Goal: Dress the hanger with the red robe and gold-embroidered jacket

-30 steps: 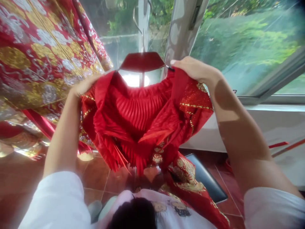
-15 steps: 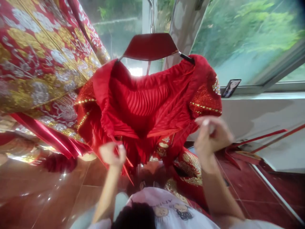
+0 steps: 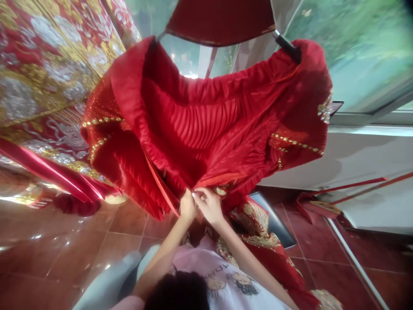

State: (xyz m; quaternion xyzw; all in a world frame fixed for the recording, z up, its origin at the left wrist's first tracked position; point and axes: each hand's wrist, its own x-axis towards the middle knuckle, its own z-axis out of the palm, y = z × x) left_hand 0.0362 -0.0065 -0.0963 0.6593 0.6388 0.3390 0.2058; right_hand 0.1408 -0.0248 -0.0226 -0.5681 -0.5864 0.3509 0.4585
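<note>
A red dress (image 3: pixel 206 125) with pleats inside and bead-trimmed short sleeves hangs from a dark red hanger (image 3: pixel 222 23), its opening facing me. At the bottom of that opening my left hand (image 3: pixel 188 206) is closed on one edge of the dress. Right beside it, my right hand (image 3: pixel 209 206) pinches the other edge, thumb and forefinger together. The hands touch or nearly touch, and the exact bit of cloth or fastener between the fingertips is hidden. Orange-red strips run along both edges of the opening.
An embroidered red and gold garment (image 3: pixel 48 64) hangs at left. Gold-patterned red cloth (image 3: pixel 254 217) spreads below the dress, over a dark flat seat (image 3: pixel 274 219). A dustpan (image 3: pixel 318 209) with a red handle stands by the wall at right. Windows (image 3: pixel 348 51) are behind.
Both hands have come inward from the sides of the dress and met at the bottom of its opening. The dress and hanger look nearer and larger.
</note>
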